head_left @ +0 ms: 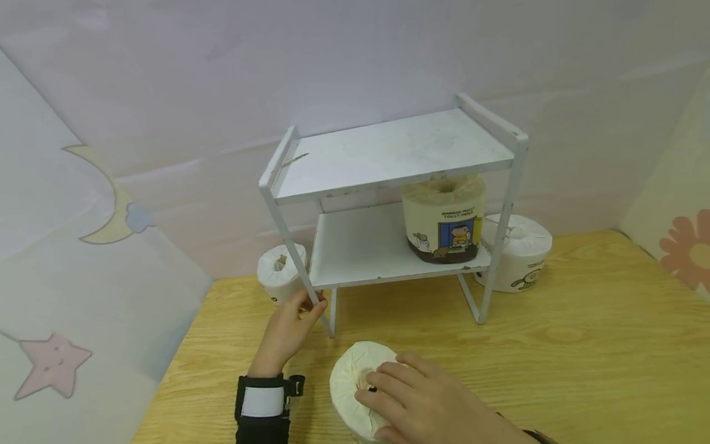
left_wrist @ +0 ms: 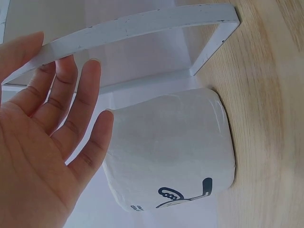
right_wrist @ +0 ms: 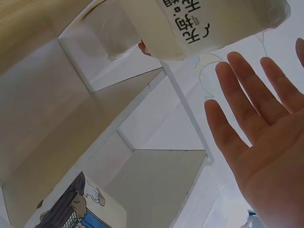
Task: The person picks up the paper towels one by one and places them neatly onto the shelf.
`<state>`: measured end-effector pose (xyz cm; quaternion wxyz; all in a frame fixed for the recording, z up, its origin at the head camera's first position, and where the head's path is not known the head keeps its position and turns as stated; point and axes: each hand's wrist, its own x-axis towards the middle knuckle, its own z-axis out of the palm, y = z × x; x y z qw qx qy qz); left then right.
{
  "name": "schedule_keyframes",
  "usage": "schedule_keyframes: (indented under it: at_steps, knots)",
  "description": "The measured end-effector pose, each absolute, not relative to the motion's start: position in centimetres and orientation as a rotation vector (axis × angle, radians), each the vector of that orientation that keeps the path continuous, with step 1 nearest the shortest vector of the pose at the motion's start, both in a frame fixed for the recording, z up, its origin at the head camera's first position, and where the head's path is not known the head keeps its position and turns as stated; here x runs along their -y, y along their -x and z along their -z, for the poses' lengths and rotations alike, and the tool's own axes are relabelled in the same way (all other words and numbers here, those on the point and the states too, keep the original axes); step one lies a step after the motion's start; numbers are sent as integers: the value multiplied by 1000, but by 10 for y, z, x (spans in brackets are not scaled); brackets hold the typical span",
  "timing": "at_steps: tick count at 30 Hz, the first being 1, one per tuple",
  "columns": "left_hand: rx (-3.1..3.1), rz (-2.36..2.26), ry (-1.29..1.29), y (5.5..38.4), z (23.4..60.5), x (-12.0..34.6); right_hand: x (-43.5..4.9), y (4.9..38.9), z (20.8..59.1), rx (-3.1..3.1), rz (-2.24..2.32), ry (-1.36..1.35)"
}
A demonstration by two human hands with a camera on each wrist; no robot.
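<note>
A white two-tier shelf rack [head_left: 383, 151] stands on the wooden table. Low on its front left leg, my left hand [head_left: 288, 333] pinches the metal bar between thumb and fingers; the left wrist view shows the thumb on one side of the bar [left_wrist: 137, 27] and the fingertips on the other. Just behind that hand stands a small white toilet roll [head_left: 281, 271]. Nearer to me is another wrapped toilet roll [head_left: 350, 385]. Over its top and right side lies my right hand [head_left: 429, 398], covering part of it. In the right wrist view that hand's fingers [right_wrist: 254, 92] are spread and fairly straight.
A large printed toilet roll [head_left: 444, 216] sits on the lower tier at the right. Behind the right leg, a wide white roll [head_left: 518, 253] stands on the table [head_left: 599, 345]. Pale decorated walls [head_left: 194, 80] close in the back and sides.
</note>
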<state>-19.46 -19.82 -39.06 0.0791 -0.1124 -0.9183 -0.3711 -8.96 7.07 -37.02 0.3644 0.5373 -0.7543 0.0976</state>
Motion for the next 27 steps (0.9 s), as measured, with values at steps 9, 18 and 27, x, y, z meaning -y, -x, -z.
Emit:
schedule_keyframes:
  at_steps: [9, 18, 27]
  knots:
    - [2742, 1106, 345, 194, 390, 199, -67, 84, 375, 2007, -303, -1421]
    - [2741, 1100, 344, 194, 388, 198, -70, 86, 378, 2053, -269, -1452]
    - [2744, 1099, 338, 194, 389, 199, -71, 86, 380, 2101, -259, -1481]
